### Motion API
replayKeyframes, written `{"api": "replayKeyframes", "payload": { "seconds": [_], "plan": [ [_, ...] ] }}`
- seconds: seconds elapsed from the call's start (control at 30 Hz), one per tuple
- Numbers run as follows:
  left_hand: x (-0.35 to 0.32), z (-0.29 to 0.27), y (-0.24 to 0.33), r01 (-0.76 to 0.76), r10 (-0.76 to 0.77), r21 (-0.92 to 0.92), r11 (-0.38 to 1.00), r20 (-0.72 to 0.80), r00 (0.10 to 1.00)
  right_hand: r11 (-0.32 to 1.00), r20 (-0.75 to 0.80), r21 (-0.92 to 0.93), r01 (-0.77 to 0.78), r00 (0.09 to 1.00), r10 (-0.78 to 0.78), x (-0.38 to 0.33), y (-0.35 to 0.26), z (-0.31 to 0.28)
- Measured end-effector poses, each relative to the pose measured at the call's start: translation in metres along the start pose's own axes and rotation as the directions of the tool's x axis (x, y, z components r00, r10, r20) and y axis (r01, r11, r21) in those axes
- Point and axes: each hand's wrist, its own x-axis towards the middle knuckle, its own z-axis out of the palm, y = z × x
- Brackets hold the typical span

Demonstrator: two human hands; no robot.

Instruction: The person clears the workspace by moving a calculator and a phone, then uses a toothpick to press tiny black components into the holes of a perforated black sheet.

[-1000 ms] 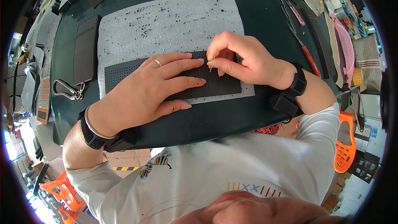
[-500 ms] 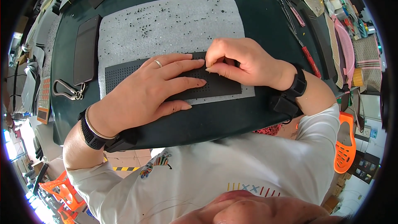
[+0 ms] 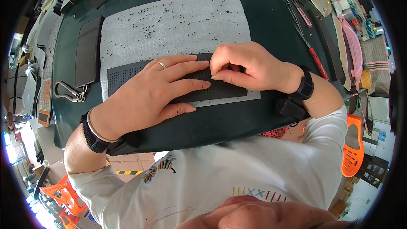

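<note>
1. Left hand [image 3: 154, 82] spread flat on the perforated black sheet [image 3: 229, 90].
2. Right hand [image 3: 250, 64] pinched over that sheet; anything it grips is hidden.
3. The sheet lies on a pale, speckled mat [image 3: 182, 23].

Not a word or number can be read from where I stand. The white shirt [image 3: 212, 171] carries a row of yellow, blue and red strokes and crosses [image 3: 255, 192] (decoration or letters, I can't tell), black-and-yellow striped tape [image 3: 128, 172] lies on the floor [image 3: 146, 159], and the calculator [image 3: 44, 106] is too blurred to read.
</note>
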Motion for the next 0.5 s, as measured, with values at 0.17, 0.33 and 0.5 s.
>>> {"api": "replayKeyframes", "payload": {
  "seconds": [0.17, 0.33, 0.5],
  "plan": [
    [-0.0002, 0.0001, -0.0001, -0.008, 0.008, 0.009, 1.000, 0.000, 1.000, 1.000, 0.028, 0.004, -0.015, 0.999, 0.015, -0.0014, -0.0029, -0.0012],
    [0.0000, -0.0002, -0.0012, -0.010, 0.010, 0.005, 1.000, 0.004, 1.000, 1.000, 0.041, -0.021, 0.017, 0.999, -0.016, -0.0008, -0.0003, 0.0009],
    [-0.0004, 0.0005, -0.0011, -0.007, 0.007, 0.006, 1.000, 0.001, 1.000, 0.999, 0.074, -0.010, 0.041, 0.996, -0.040, -0.0018, -0.0017, -0.0006]
  ]
}}
